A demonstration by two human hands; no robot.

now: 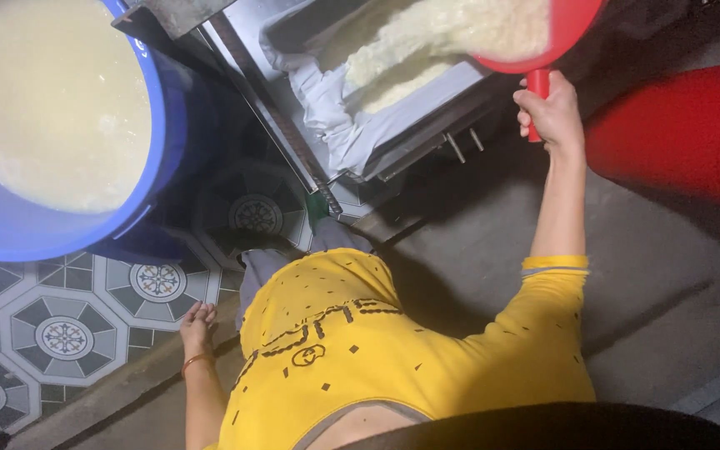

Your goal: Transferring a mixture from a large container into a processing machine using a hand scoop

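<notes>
The red plastic scoop (564, 21) sits at the top right of the frame, tipped over the cloth-lined metal tray (352, 125), and its pale, curdled white mass (460, 29) is sliding out onto the heap already lying in the white cloth. Your right hand (550, 112) has its fingers clenched around the scoop's red handle. Keep that grip firm and the wrist steady, I would judge, so the load falls inside the cloth and not over the tray's near rim. Hold the lip of the scoop above the middle of the tray, and tilt slowly so nothing splashes.

Your left hand (197, 325), lower left of centre, hangs loose beside your yellow shirt (352, 358), fingers released and holding nothing.

The large blue plastic tub (160, 125) in the upper left is nearly full of smooth, creamy yellowish liquid. A red barrel (677, 133) stands at the right edge; what is in it cannot be seen. Patterned floor tiles (64, 333) lie below the tub.
</notes>
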